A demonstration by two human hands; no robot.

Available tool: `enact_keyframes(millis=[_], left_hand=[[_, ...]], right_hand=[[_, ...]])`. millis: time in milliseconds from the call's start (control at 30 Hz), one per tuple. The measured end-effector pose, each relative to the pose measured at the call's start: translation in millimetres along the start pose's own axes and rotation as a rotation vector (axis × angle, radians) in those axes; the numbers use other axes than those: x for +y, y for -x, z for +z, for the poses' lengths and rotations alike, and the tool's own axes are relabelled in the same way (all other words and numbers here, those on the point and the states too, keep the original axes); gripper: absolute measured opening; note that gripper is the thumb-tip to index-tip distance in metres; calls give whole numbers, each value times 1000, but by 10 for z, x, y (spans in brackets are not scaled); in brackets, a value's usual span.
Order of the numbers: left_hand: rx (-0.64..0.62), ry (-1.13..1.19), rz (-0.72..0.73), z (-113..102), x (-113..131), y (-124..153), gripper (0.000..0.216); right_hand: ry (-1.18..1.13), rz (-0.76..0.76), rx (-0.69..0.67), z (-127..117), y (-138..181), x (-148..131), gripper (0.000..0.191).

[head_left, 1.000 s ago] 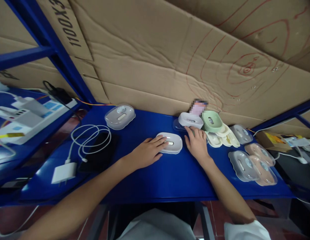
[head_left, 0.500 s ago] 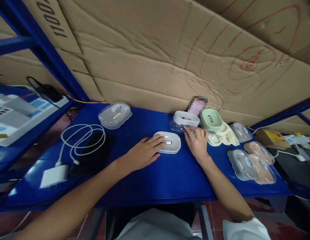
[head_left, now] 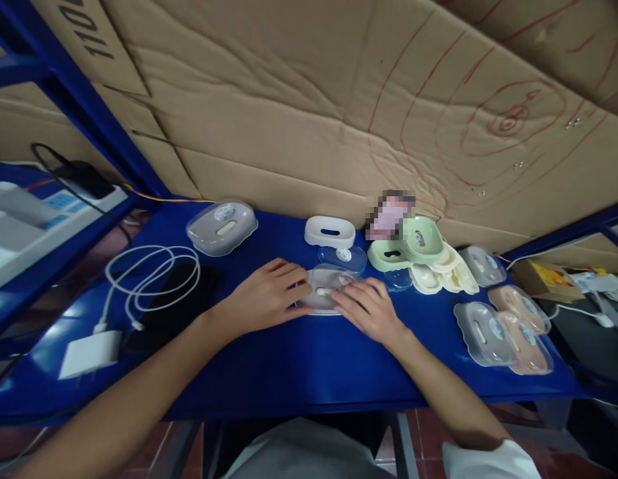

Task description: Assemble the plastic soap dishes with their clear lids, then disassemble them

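Observation:
A white soap dish with a clear lid (head_left: 324, 293) lies in the middle of the blue table (head_left: 299, 372). My left hand (head_left: 261, 296) rests against its left side, fingers curled on the edge. My right hand (head_left: 366, 309) lies on its right side with the fingers flat on the lid. Just behind it sit a loose clear lid (head_left: 342, 257) and a white tray (head_left: 329, 231).
A lidded grey dish (head_left: 221, 226) stands at the back left. Green (head_left: 413, 243) and cream dishes (head_left: 441, 276) pile at the right, with pink and grey lidded ones (head_left: 503, 326) beyond. A white charger and coiled cable (head_left: 139, 279) lie on a black phone at left. Cardboard forms the back wall.
My right hand left the white tray at the back and came down onto the dish in front with a clear lid. The left hand stayed on the dish. The camera shifted right.

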State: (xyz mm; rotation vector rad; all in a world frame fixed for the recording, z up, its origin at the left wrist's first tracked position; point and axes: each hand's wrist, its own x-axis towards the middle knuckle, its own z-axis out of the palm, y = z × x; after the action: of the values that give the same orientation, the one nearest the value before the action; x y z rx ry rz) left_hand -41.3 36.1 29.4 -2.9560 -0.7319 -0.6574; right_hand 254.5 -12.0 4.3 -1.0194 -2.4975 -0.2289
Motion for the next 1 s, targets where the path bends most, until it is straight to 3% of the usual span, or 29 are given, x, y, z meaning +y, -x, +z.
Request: enact_keyframes(millis=[133,200,367,500,800,1000], left_hand=[[-99,24,-145,13,-51,37,74],[-157,59,-185,77,-67,51,82],[-183,111,-222,138,-90,65,59],[-171,135,-222,127,-82,68,57],[-140,90,-192,100,-59,49,42],[-157,155,-255,105,-29,38,48]], right_hand=[[11,-153,23,13,-32,-48,40],[35,-148,57,-6,-51,-55,44],[24,26,-59,-39,-72,23,66],[-113,80,-158,26,-42,85,69],[-184,126,-138,81,-17,56,73],[-259,85,-125,83,-41,48,73]])
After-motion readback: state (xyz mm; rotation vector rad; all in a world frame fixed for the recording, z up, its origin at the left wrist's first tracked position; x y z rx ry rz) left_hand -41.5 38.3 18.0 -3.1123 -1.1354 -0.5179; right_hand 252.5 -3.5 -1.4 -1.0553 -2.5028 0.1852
